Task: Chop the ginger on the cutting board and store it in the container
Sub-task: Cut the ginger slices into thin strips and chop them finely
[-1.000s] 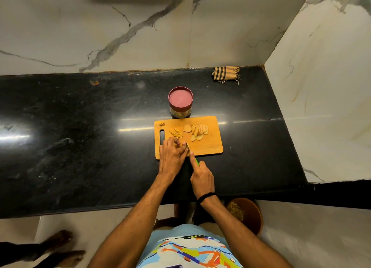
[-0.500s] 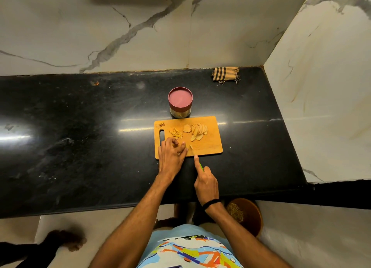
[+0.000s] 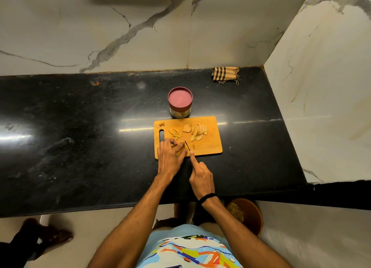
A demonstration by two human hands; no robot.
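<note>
An orange cutting board [image 3: 210, 145] lies on the black counter. Ginger slices [image 3: 197, 130] are fanned out at its far middle, and thin ginger strips [image 3: 175, 134] lie to their left. My left hand [image 3: 170, 157] rests on the board's near left corner, fingers curled over a small stack of ginger that is mostly hidden. My right hand [image 3: 200, 175] grips a knife [image 3: 187, 146], index finger stretched along the blade's back; the blade stands right beside my left fingers. A round container [image 3: 180, 102] with a pink lid on stands just behind the board.
A striped folded cloth [image 3: 225, 74] lies at the counter's back right corner. Marble walls rise behind and to the right. A brown bowl-shaped bin [image 3: 247, 215] sits on the floor under the counter edge. Another person's foot [image 3: 50, 234] is at the lower left.
My right hand has slid back a little along the near edge with the knife, blade staying by my left fingers. The foot at lower left shifted.
</note>
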